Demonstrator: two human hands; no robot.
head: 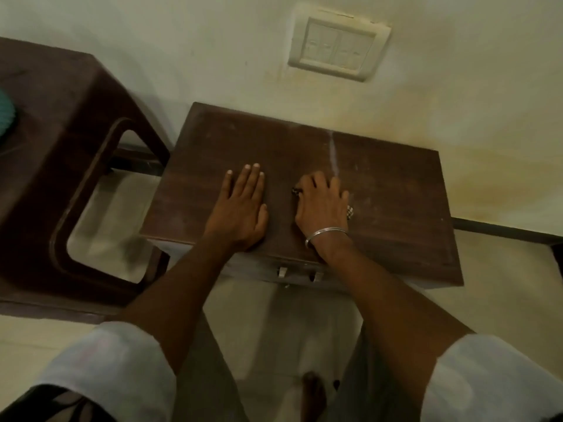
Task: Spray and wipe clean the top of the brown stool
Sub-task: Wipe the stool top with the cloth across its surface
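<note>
1. The brown stool [396, 208] stands against the wall [182, 41]. Its rectangular top runs long-side left to right, with the far long edge at the wall and the near long edge toward the person.
2. The left hand [243, 205] lies flat on the top, fingers straight and pressed together. The right hand [321, 205] rests just beside it, apart from it, fingers loosely bent, with nothing seen in it.
3. A pale streak [333, 153] runs from the far edge to the right hand's fingers.
4. Under the arms, the near edge is partly hidden; two small pale fittings [283, 272] show beneath it, too blurred to name. The stool's legs are out of sight.
5. A darker plastic stool [61, 117] stands close on the left, cut off by the frame; a teal thing [6, 114] on it is mostly out of view.
6. Bare top lies right of the hands and behind them; open floor [502, 284] lies to the right.
</note>
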